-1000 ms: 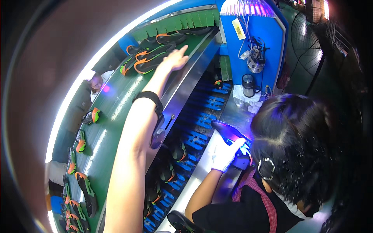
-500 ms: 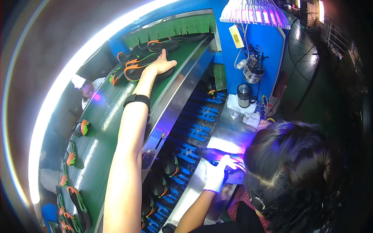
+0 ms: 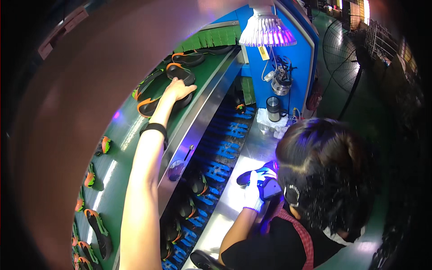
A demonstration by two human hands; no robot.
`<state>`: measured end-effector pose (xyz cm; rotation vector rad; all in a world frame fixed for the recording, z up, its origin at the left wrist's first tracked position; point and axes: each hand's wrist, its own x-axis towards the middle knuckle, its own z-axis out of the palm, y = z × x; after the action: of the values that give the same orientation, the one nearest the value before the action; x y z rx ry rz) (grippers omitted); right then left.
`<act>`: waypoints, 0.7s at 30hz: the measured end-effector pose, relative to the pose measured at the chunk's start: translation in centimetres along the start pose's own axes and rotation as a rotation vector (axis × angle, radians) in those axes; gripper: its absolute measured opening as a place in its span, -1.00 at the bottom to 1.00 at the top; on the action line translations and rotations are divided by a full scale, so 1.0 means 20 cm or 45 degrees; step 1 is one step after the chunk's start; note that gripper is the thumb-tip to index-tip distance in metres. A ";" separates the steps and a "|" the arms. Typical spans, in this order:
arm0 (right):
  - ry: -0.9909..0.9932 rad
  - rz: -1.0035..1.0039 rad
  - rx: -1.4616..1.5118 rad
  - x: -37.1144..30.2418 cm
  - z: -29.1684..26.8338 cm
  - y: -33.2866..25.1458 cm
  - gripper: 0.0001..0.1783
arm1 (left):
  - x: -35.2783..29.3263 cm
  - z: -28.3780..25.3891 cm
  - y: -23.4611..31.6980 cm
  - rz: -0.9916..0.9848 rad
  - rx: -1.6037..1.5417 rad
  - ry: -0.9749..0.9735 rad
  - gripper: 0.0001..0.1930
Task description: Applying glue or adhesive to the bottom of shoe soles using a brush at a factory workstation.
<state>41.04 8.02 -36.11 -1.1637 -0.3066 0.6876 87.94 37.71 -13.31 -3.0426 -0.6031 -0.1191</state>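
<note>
My left hand (image 3: 179, 89), with a black band on its wrist, reaches far over the green conveyor belt (image 3: 128, 144). Its fingers are closed on the near end of a black shoe sole (image 3: 176, 72) with an orange rim. Beneath and beside the hand lies another black and orange sole (image 3: 147, 107). Farther back rests one more sole (image 3: 189, 59), close to the green strip curtain. My right hand is out of view.
A co-worker bends at the lower right, a white-gloved hand (image 3: 253, 193) holding a dark shoe part under purple light. Between us run a metal rail (image 3: 198, 108) and a lower rack with blue prongs (image 3: 218, 171). More soles (image 3: 100, 231) lie at the belt's left. A lamp (image 3: 268, 31) hangs above.
My left hand has gone from spread fingers above the soles to gripping one, now raised and turned. The view has shifted, and the co-worker's shoe part has turned.
</note>
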 end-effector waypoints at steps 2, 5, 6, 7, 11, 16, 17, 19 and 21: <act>-0.146 0.060 0.031 -0.11 0.09 0.00 -0.84 | -0.17 -0.05 -0.11 0.037 0.045 -0.093 -0.32; -0.368 0.182 0.078 -0.32 0.19 0.00 -0.83 | -0.51 -0.02 -0.19 0.144 0.083 0.005 -0.52; -0.452 0.228 0.093 -0.40 0.21 0.00 -0.83 | -0.63 -0.03 -0.23 0.129 0.065 0.018 -0.54; -0.537 0.276 0.107 -0.49 0.24 0.01 -0.82 | -0.77 -0.04 -0.29 0.098 0.071 0.004 -0.54; -0.677 0.199 0.217 -0.67 0.32 -0.08 -0.82 | -1.30 -0.24 -0.37 -0.061 0.158 -0.094 -0.51; -0.749 0.156 0.213 -0.83 0.43 0.04 -0.83 | -1.84 -0.22 -0.56 0.057 0.236 0.093 -0.55; -0.791 0.112 0.160 -0.86 0.45 0.02 -0.83 | -1.91 -0.22 -0.58 0.033 0.232 0.085 -0.55; -0.839 0.074 0.085 -0.90 0.46 -0.05 -0.82 | -2.02 -0.24 -0.61 -0.022 0.311 0.074 -0.46; -0.886 0.218 0.070 -0.95 0.50 -0.02 -0.81 | -2.09 -0.24 -0.63 -0.030 0.269 0.152 -0.40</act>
<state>21.12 3.14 -29.48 -0.8721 -0.7716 1.2389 44.37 33.18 -11.61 -2.8023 -0.6006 -0.2212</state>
